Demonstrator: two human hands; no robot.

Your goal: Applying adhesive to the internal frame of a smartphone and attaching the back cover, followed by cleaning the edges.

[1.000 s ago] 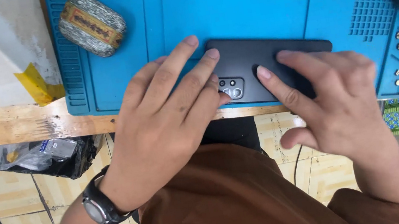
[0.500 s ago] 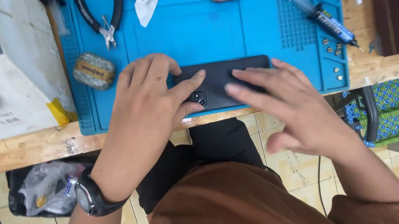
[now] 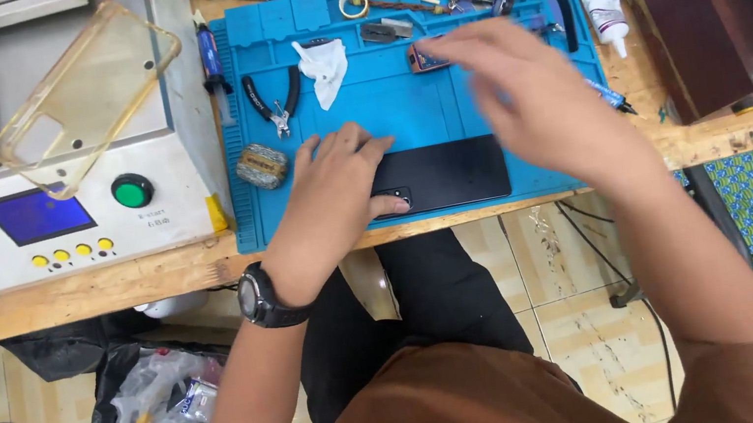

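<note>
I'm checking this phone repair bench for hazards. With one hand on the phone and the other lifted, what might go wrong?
1. The black phone lies near the front edge of the blue mat, pinned only by the left hand; a nudge might slide it off.
2. The right hand is blurred above small parts and the pliers; it might knock them.
</note>
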